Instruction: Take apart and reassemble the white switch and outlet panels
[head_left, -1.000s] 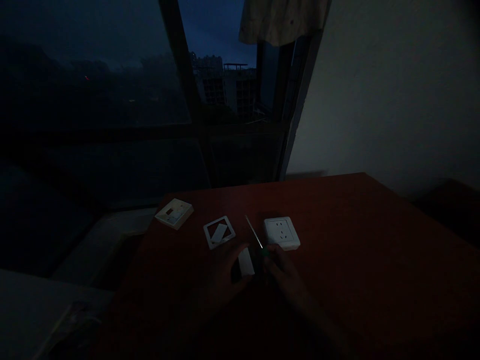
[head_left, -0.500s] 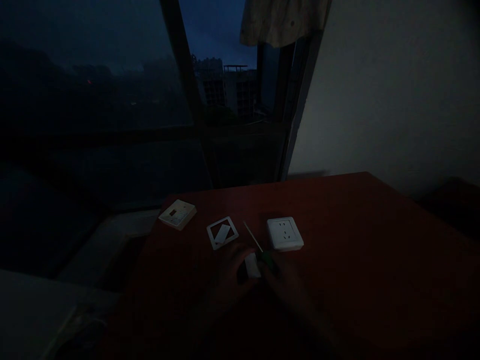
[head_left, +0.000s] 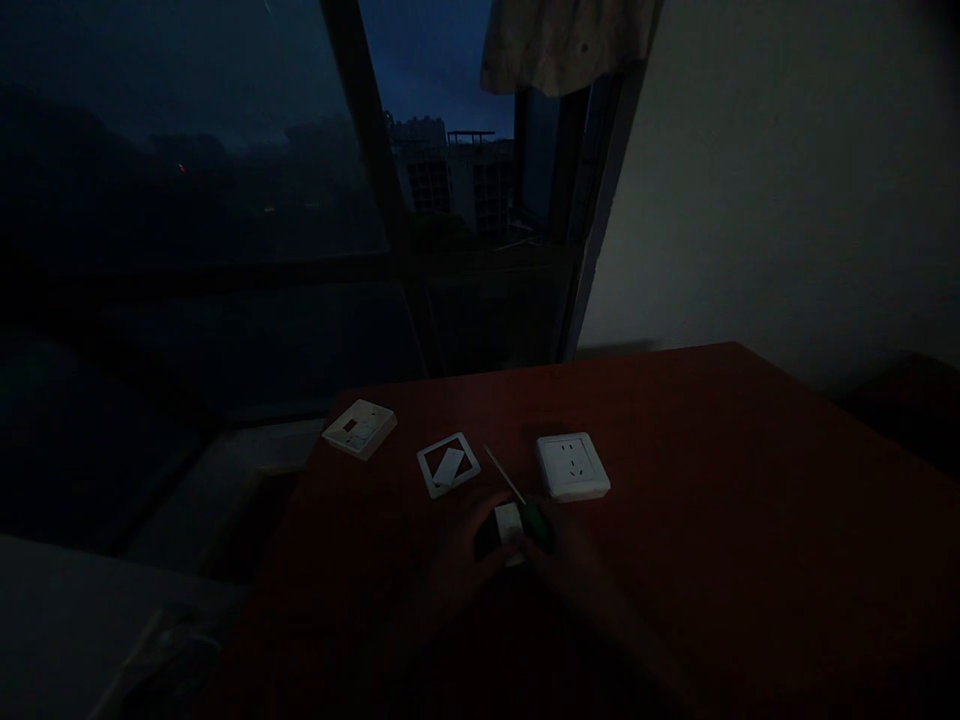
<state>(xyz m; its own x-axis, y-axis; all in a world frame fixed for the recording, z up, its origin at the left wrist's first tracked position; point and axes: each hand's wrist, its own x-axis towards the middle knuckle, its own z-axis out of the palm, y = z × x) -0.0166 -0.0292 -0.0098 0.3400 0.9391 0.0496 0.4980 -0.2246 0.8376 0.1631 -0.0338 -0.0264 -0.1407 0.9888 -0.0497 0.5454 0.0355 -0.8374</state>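
Close to the front of the table, my left hand (head_left: 466, 545) is closed around a small white block-shaped piece (head_left: 508, 522), perhaps part of a switch. My right hand (head_left: 562, 545) grips a screwdriver (head_left: 534, 522) by its green handle, and its thumb also touches the white piece. The screwdriver's thin shaft points away and to the left. Just beyond my hands lies a square white frame (head_left: 429, 478) with a white rectangular piece (head_left: 448, 466) inside its opening. A white wall socket (head_left: 573, 468) sits to the right. Dim light hides the finger details.
A white square box (head_left: 360, 428), with a small rectangular opening in it, rests at the table's far left corner. The reddish table (head_left: 697, 450) stands against a dark window (head_left: 285, 200) and a pale wall (head_left: 787, 180). A cloth (head_left: 566, 50) hangs above.
The white piece has turned slightly in my hands and come more upright, with my right thumb now lower across its near end. The screwdriver stays in my right hand.
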